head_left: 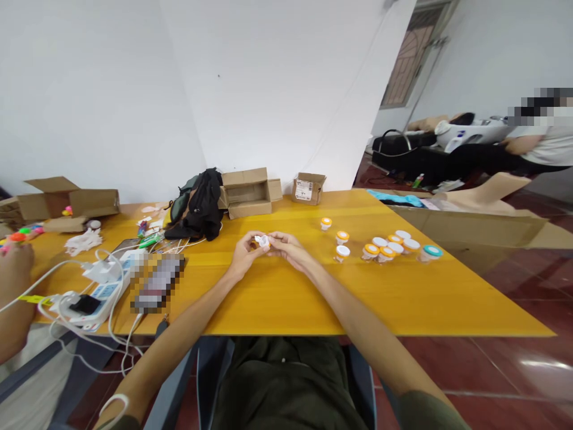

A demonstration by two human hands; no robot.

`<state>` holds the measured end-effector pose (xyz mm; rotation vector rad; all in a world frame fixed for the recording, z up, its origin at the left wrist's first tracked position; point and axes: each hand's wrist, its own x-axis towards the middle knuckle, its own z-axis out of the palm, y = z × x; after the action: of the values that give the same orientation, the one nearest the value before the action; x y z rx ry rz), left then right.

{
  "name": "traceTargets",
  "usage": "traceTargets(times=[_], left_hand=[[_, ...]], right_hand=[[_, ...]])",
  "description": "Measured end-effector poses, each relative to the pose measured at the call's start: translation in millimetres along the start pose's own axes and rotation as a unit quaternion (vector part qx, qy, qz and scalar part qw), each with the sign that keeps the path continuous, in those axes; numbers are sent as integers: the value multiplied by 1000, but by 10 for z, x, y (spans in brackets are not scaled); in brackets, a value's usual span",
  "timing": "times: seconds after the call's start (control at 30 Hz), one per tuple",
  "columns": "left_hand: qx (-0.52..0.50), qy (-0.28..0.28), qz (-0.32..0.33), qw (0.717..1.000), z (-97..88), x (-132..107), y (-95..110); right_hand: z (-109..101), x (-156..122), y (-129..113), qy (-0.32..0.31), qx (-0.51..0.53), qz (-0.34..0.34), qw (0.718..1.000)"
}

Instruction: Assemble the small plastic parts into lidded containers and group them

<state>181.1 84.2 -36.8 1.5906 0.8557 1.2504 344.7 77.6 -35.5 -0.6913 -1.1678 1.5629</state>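
My left hand (pixel 245 252) and my right hand (pixel 286 245) meet above the yellow table (pixel 277 298), fingers pinched from both sides on a small white-capped container (pixel 264 241). Both hands are closed on it. To the right stands a cluster of several similar small jars (pixel 388 247) with orange, white and one teal lid (pixel 432 251). Two lone orange-lidded jars (pixel 326 223) stand nearer the table's middle.
Open cardboard boxes (pixel 248 192) and a black bag (pixel 199 206) line the table's far edge. A power strip with tangled white cables (pixel 96 292) lies at left, beside another person's arm (pixel 15 286). Another person sits at far right (pixel 544 143).
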Motion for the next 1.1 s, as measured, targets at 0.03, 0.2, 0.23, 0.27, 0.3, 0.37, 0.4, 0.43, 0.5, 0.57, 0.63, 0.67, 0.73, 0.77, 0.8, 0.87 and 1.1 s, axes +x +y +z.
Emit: traceTargets(times=[0.03,0.2,0.23,0.27,0.3,0.37,0.4,0.43,0.5,0.57,0.63,0.67,0.73,0.77,0.8,0.87,1.1], left_hand=[[3,-1,-1,1000,0,2,3],[22,-11,0,1000,-8,7,20],[26,-13,2,1000,-10,8,19],[31,-14,3,999,-12,9,17],[36,-15,3,999,-15,11,11],[44,-17,2,999,-19,16,-7],[45,-18,2,999,-21,19,-17],[46,-20,3,999,-23,21,-26],[44,-24,7,999,-27,24,-37],[40,-28,9,999,-28,23,-35],[41,-33,9,999,-28,18,-22],[44,-35,7,998,-27,16,-14],[53,-39,4,998,-24,11,-1],[56,-41,4,998,-22,10,4],[56,-41,5,998,-21,9,7],[53,-36,8,998,-19,10,10],[40,7,6,999,-29,13,21]], right_hand=[[-5,4,4,1,0,-1,1000],[-14,12,21,1,-11,10,1000],[-12,13,25,1,-13,18,1000],[-10,14,28,2,-17,26,1000],[-7,15,31,4,-21,34,999],[-1,16,32,9,-34,47,998],[3,16,31,11,-40,51,998],[8,14,27,13,-46,54,997],[21,7,16,16,-54,58,997],[34,-2,3,20,-58,63,996],[42,-9,-7,22,-61,70,995],[43,-10,-8,21,-62,74,995],[39,-8,-2,18,-64,81,995],[36,-4,3,17,-63,84,994],[33,0,10,17,-59,86,994],[27,10,23,20,-43,80,996],[15,13,35,-12,-8,16,1000]])
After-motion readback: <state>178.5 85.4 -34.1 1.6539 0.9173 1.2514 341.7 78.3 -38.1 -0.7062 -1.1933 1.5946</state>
